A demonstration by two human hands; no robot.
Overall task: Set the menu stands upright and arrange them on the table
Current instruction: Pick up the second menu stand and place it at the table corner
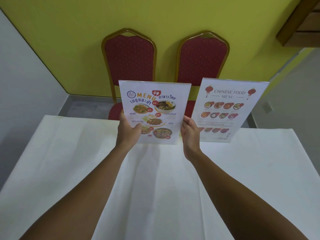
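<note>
Two clear menu stands are upright near the far edge of the white-clothed table [69, 161]. The Thai food menu stand [155, 108] is in the middle, its face toward me. My left hand [129, 130] grips its lower left edge with the thumb across the front. My right hand [189, 132] holds its lower right edge. Its bottom edge is at the cloth; whether it rests there I cannot tell. The Chinese food menu stand [228, 110] stands by itself to the right, leaning slightly, untouched by either hand.
Two red padded chairs with gold frames, the left chair [129, 58] and the right chair [202, 59], stand behind the table against a yellow wall. The table's far edge runs just behind the stands. A wooden shelf [301, 23] juts out at top right.
</note>
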